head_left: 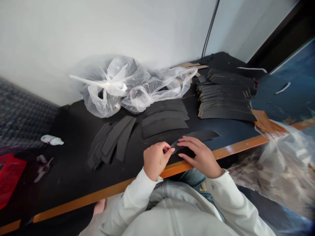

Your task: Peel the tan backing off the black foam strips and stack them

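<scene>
One black strip (pixel 208 135) sits near the counter edge (pixel 86 199), likely for easy reach; the left hand (pixel 155 160) pinches its end, the loosely spread right hand (pixel 203 158) apparently steadying it.

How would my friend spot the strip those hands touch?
Find the black table, then its orange front edge. Just beyond that edge, a dark strip sits at the left hand and right hand. Unlike the piled strips, only it is being touched.
</scene>
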Demonstrator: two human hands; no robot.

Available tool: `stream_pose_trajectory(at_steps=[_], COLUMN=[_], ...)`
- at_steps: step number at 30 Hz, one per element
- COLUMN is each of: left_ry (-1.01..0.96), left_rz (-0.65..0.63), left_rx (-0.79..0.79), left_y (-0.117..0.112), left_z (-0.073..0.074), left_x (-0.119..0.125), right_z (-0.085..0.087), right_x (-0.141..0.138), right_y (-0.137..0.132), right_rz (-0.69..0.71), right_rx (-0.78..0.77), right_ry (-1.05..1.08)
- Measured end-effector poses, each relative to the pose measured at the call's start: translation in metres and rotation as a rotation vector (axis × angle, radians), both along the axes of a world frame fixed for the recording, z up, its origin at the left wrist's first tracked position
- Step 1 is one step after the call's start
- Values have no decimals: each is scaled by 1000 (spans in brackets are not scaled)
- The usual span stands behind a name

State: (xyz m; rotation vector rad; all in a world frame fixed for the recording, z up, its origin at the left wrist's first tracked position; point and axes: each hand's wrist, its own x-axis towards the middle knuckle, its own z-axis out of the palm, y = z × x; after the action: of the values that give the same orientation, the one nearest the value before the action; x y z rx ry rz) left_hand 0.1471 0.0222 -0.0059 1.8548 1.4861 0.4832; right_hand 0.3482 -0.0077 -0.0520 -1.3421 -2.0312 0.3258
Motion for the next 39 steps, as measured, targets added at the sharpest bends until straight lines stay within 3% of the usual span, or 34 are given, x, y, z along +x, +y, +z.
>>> stream_pose_trajectory(at_steps=[6, 10, 13, 16, 19, 21, 23, 25, 28, 30, 33, 36, 39], left_ry=[-255, -653, -737, -784, -817, -850, -885, -871, -691, -486, -256, -361, -516], left_rz=[-94, -158, -151, -138, -103, -75, -25, 31, 49, 61, 160, 111, -46], left_rx=[-109, -259, -278, -302, -331, -361, -393, -388, -302, -217, 57, 280, 289], left_y=[1, -1, -5, -11, -15, -19, -24, -30, -39, -44, -50, -55, -57], left_z=[4, 8, 7, 4, 4, 5, 7, 7, 4, 2, 5, 14, 21], left_x=[7, 13, 14, 12, 3, -7, -21, -37, -61, -72, -74, -56, -29], right_z=[14, 33, 40, 33, 20, 15, 16, 21, 31, 38, 52, 67, 79], right_x=[-13, -26, -28, -22, -5, 12, 30, 46, 56, 50, 20, -26, -65], right_y=[-6, -7, -8, -7, 0, 8, 13, 15, 13, 10, 5, -7, -22], right_rz=[-104, -75, 17, 19, -225, -322, -346, -400, -497, -528, -480, -236, 8], right_rx=[117, 138, 104, -8, -49, -23, -63, -135, -137, -98, -51, 54, 199], right_ry=[17, 101, 283, 611, 1037, 1167, 1344, 1695, 2085, 2114, 2019, 1742, 1337])
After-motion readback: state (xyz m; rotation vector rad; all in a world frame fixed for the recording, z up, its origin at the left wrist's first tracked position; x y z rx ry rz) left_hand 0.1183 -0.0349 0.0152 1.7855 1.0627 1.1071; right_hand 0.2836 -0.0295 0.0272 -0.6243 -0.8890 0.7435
